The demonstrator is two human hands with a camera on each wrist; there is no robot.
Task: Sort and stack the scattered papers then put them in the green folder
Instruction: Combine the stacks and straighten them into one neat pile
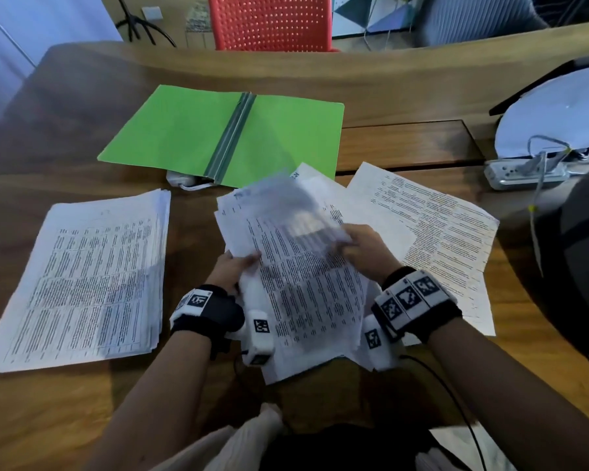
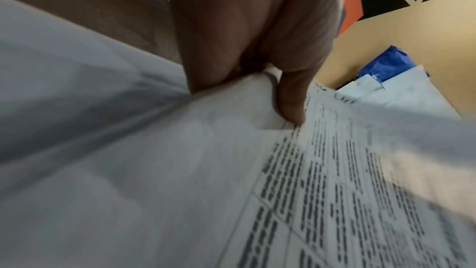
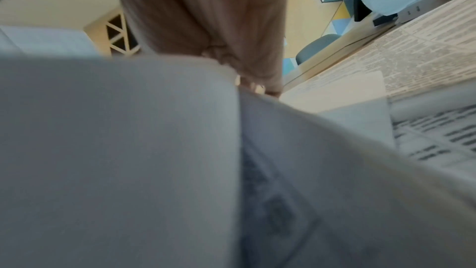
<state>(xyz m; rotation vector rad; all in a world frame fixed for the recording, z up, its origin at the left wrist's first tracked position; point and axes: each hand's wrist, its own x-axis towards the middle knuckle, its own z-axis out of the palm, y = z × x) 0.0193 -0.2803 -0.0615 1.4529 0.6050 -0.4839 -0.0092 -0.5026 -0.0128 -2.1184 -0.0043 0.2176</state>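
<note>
The green folder [image 1: 218, 137] lies open on the wooden desk [image 1: 82, 96] at the back. A neat stack of printed papers [image 1: 82, 280] lies at the left. In the middle, both hands hold a bundle of printed sheets [image 1: 306, 287] lifted off the desk. My left hand [image 1: 233, 266] grips the bundle's left edge; its thumb [image 2: 291, 101] presses on the top sheet [image 2: 335, 191]. My right hand [image 1: 364, 248] pinches a blurred top sheet [image 1: 286, 205] at the bundle's right side. In the right wrist view, paper [image 3: 128, 150] fills the picture below my right hand [image 3: 219, 38]. More loose sheets [image 1: 432, 226] lie at the right.
A white power strip [image 1: 524, 173] with cables and a round white object [image 1: 558, 110] sit at the right edge. A small white device [image 1: 181, 180] pokes out from under the folder. A red chair [image 1: 272, 22] stands beyond the desk.
</note>
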